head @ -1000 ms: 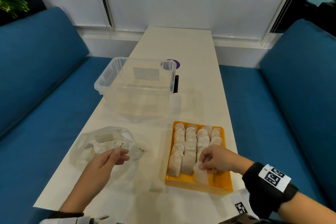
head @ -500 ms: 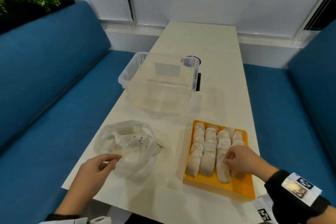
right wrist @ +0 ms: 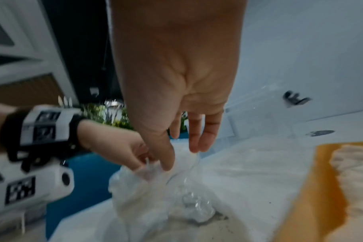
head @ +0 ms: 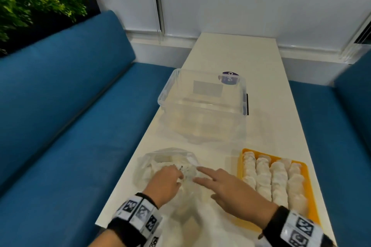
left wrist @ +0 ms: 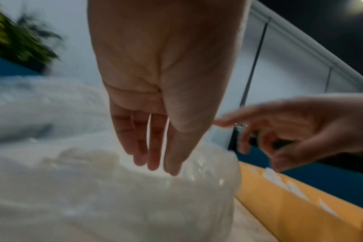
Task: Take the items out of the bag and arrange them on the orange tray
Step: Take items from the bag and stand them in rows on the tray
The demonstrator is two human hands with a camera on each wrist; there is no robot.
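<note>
A crumpled clear plastic bag (head: pixel 160 164) with pale pieces inside lies at the table's near left. My left hand (head: pixel 178 177) is on its near side and pinches the plastic, which rises to the fingers (right wrist: pixel 135 157). My right hand (head: pixel 202 178) reaches across from the tray, empty, with its fingers spread just above the bag's right edge (right wrist: pixel 182 157). The orange tray (head: pixel 308 182) sits at the near right. Rows of white floury pieces (head: pixel 263 176) fill most of it. The left wrist view shows the bag (left wrist: pixel 114 196) beneath the left fingertips (left wrist: pixel 170 170).
An empty clear plastic box (head: pixel 202 106) stands mid-table behind the bag and tray, with a purple round sticker (head: pixel 229 79) on the table behind it. Blue sofas (head: pixel 70 116) flank the narrow white table (head: pixel 271 126). The bag lies close to the table's left edge.
My right hand has left the tray and moved left to the bag. My left hand has moved forward onto the bag and taken hold of the plastic. The head view has turned left.
</note>
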